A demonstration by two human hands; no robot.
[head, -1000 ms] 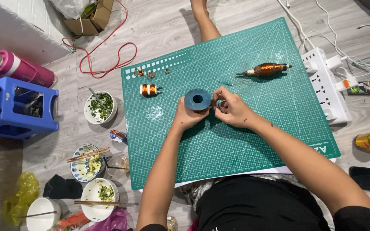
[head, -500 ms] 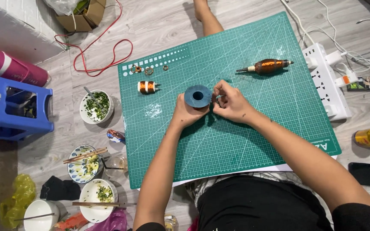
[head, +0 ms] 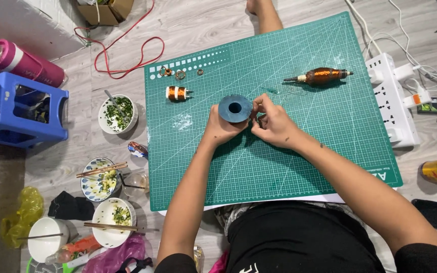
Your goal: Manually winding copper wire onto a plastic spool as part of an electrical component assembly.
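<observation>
Holding a blue spool (head: pixel 234 108) at frame centre over the green cutting mat (head: pixel 299 151) | left hand (head: pixel 219 129) is cupping its lower-left rim, bore facing the camera | right hand (head: pixel 274 124) is touching its right edge, fingers pinched narrow; contents indiscernible.
</observation>
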